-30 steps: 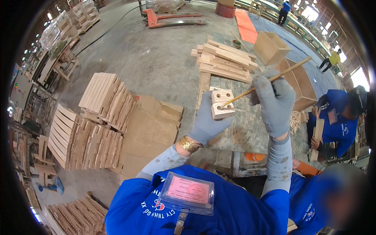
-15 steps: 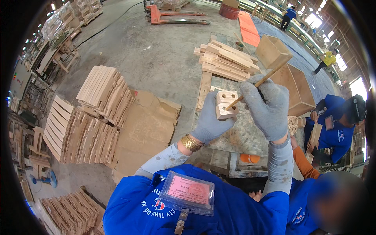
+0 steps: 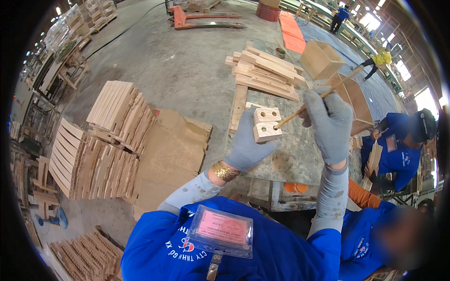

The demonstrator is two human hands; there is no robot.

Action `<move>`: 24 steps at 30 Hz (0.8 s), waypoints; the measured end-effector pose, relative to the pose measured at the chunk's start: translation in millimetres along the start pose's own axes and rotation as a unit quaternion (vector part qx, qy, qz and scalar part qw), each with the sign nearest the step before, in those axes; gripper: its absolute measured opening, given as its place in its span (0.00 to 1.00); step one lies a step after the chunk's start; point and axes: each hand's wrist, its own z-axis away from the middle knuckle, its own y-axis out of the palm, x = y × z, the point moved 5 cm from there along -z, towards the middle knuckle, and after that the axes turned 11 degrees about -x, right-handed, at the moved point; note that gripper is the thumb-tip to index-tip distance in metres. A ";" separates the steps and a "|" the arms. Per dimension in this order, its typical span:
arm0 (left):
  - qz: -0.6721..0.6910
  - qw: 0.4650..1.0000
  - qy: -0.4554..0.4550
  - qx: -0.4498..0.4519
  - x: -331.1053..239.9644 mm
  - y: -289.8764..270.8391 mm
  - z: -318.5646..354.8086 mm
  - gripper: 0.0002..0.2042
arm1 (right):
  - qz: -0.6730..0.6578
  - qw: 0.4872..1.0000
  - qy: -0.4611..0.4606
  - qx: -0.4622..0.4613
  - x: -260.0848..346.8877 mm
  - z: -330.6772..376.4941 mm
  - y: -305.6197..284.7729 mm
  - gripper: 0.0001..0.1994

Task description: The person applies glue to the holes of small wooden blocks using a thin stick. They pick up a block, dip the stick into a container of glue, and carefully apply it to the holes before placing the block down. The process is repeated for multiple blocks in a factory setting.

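Observation:
My left hand [image 3: 248, 145], in a grey glove, is closed around two pale wooden pieces held one above the other. Two round holes show in the end of the upper wooden piece [image 3: 267, 114] and two in the lower wooden piece [image 3: 267, 134]. A long thin wooden stick [image 3: 293, 115] slants from my right hand [image 3: 330, 124], gloved too, with its tip at the right hole of the lower piece. How deep the tip goes I cannot tell. The right fingers pinch the stick partway along, and its far end points up and right.
Beyond my hands, wooden bars [image 3: 269, 70] lie piled on a worn worktable [image 3: 290, 159]. Plywood boxes [image 3: 321, 58] stand at the right. Stacked slatted parts [image 3: 101, 145] and flat cardboard [image 3: 166, 159] are on the left floor. A co-worker [image 3: 398, 145] works close by at the right.
The stick's tip has shifted from the left hole of the lower piece to its right hole. My right hand has moved slightly rightward, tilting the stick flatter.

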 end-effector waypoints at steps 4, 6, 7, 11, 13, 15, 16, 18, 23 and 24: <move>-0.035 0.999 0.009 0.001 -2.4 1.0 -0.3 0.32 | 0.049 0.995 -0.053 0.069 -6.2 -1.3 9.6 0.10; -0.033 0.999 0.003 -0.004 -2.4 0.9 -0.5 0.31 | 0.061 0.992 -0.080 0.077 -4.1 -2.3 10.0 0.09; -0.025 1.000 -0.007 -0.011 -2.5 0.6 -0.3 0.31 | 0.062 0.992 -0.086 0.068 -0.1 -3.7 8.8 0.09; 0.018 0.999 -0.028 -0.024 -1.4 0.6 -0.6 0.29 | 0.052 0.992 -0.076 0.085 4.4 -2.7 8.6 0.08; 0.018 0.999 -0.022 -0.023 -3.0 2.1 -0.8 0.29 | 0.036 0.994 -0.075 0.077 5.0 -2.0 8.5 0.08; 0.014 1.000 -0.016 -0.022 -3.6 3.1 -1.3 0.29 | 0.054 0.991 -0.096 0.069 6.2 -2.3 6.8 0.08; 0.010 1.000 -0.013 -0.021 -3.5 3.3 -1.6 0.29 | 0.081 0.988 -0.118 0.065 6.9 -3.0 4.7 0.08; 0.004 1.000 -0.010 -0.020 -2.0 3.5 -1.9 0.29 | 0.089 0.986 -0.126 0.064 8.6 -2.6 3.4 0.08; -0.005 1.000 0.005 -0.023 0.1 5.1 -1.2 0.29 | 0.081 0.986 -0.136 0.062 11.9 -1.4 -1.3 0.08; -0.013 1.000 0.010 -0.013 0.7 4.9 -1.4 0.30 | 0.057 0.991 -0.112 0.053 12.6 -1.4 -5.1 0.08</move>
